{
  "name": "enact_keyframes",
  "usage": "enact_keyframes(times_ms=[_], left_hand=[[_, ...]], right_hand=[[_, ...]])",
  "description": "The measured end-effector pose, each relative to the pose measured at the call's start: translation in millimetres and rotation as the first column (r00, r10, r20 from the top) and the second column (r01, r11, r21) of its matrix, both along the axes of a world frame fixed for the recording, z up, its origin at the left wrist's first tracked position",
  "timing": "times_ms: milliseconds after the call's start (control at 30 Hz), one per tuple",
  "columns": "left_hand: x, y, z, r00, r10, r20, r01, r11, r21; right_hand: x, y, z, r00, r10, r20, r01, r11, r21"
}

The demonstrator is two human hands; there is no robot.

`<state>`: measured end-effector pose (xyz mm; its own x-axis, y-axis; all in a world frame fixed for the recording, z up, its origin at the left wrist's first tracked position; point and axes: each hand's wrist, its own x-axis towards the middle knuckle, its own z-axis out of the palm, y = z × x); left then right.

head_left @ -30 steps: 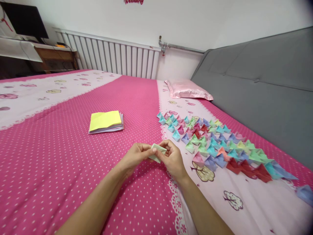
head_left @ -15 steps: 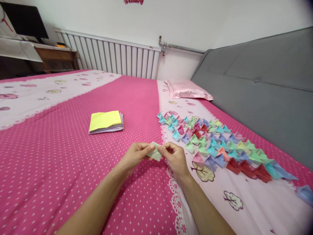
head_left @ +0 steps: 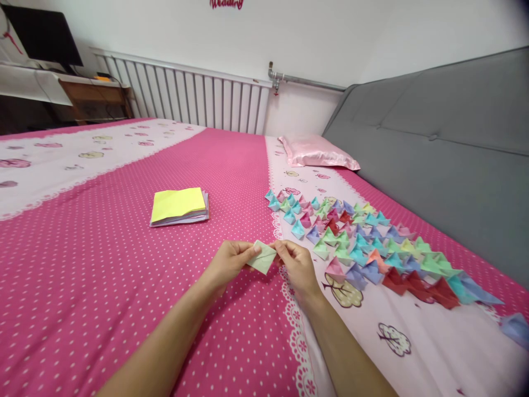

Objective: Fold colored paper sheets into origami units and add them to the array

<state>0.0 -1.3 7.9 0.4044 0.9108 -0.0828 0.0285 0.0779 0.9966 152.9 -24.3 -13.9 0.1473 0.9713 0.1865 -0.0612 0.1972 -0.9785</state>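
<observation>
Pale green paper (head_left: 263,259), folded into a small flat square with a crease across its face, sits between our two hands, over the pink bed cover (head_left: 231,331). Our left hand (head_left: 226,263) pinches it at the left corner, thumb on top and fingers tucked beneath; our right hand (head_left: 297,267) pinches the opposite corner between thumb and fingertips. How hard either one presses we cannot tell.

As for how far along we are, plenty looks finished. Dozens of small paper boats (head_left: 360,244) in blue, green, pink, purple, yellow, orange and red stand in loose rows on the pale strip to our right, with one purple boat (head_left: 516,327) set apart at the far right, partly cut off from view. We would call the piece in our hands partway: it seems folded several times over, yet it is flat and lacks the boats' raised peak and open sides.

What is left, we judge, is that piece and the stack of paper (head_left: 177,204), which lies farther off to the left, a yellow sheet on top. Its sheets look flat and unshaped; how many there are, we cannot count
</observation>
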Motion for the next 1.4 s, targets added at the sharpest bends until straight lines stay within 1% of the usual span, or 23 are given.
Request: enact_keyframes(times_ms=[100,233,300,333,400,500,567,633,733,933,1167,1300,1400], left_hand=[[-1.3,1.9,-4.1,0.996,-0.050,-0.080,0.055,0.997,0.057],[-2.1,1.9,-7.4,0.975,-0.127,-0.184,0.155,0.977,0.146],[-1.6,0.4,-6.4,0.967,-0.154,-0.203,0.188,0.969,0.161],[-1.2,-0.5,-5.2,0.966,-0.158,-0.203,0.191,0.969,0.159],[-0.4,-1.7,-2.6,0.970,-0.142,-0.196,0.172,0.974,0.148],[0.0,-1.4,-0.6,0.981,-0.089,-0.171,0.110,0.987,0.119],[-0.5,-0.2,-1.5,0.989,-0.061,-0.136,0.076,0.992,0.106],[-1.2,1.1,-3.0,0.992,-0.046,-0.116,0.058,0.993,0.107],[-1.5,1.5,-4.0,0.993,-0.033,-0.110,0.046,0.991,0.124],[-0.5,-0.9,-0.1,0.996,0.025,-0.084,-0.015,0.993,0.119],[-2.2,0.7,-0.3,0.993,0.057,-0.103,-0.039,0.985,0.169],[-2.5,1.9,-0.2,0.997,0.073,-0.039,-0.067,0.989,0.129],[-2.7,2.4,-0.4,0.995,0.096,0.004,-0.096,0.990,0.105]], right_hand=[[-0.4,-1.0,0.2,0.997,0.049,-0.059,-0.049,0.999,0.000],[-0.2,-3.9,2.1,0.985,0.174,-0.010,-0.174,0.985,-0.005],[-0.3,-4.6,2.9,0.982,0.188,0.001,-0.188,0.982,-0.006],[-0.5,-4.5,3.0,0.984,0.176,-0.006,-0.176,0.984,-0.009],[-0.7,-3.6,3.0,0.992,0.119,-0.040,-0.120,0.993,-0.019],[-0.4,-1.0,2.3,0.990,0.018,-0.137,-0.022,0.999,-0.034],[0.2,0.7,1.9,0.978,-0.023,-0.205,0.014,0.999,-0.043],[0.7,2.0,1.7,0.968,-0.035,-0.248,0.024,0.998,-0.050],[0.6,2.8,1.7,0.964,-0.024,-0.263,0.014,0.999,-0.040],[-0.9,1.2,1.9,0.964,0.007,-0.265,-0.013,1.000,-0.019],[0.2,1.5,-1.0,0.979,0.019,-0.203,-0.019,1.000,0.004],[1.0,1.4,-2.4,0.986,0.096,-0.139,-0.095,0.995,0.014],[0.6,1.4,-2.7,0.980,0.138,-0.143,-0.143,0.990,-0.019]])
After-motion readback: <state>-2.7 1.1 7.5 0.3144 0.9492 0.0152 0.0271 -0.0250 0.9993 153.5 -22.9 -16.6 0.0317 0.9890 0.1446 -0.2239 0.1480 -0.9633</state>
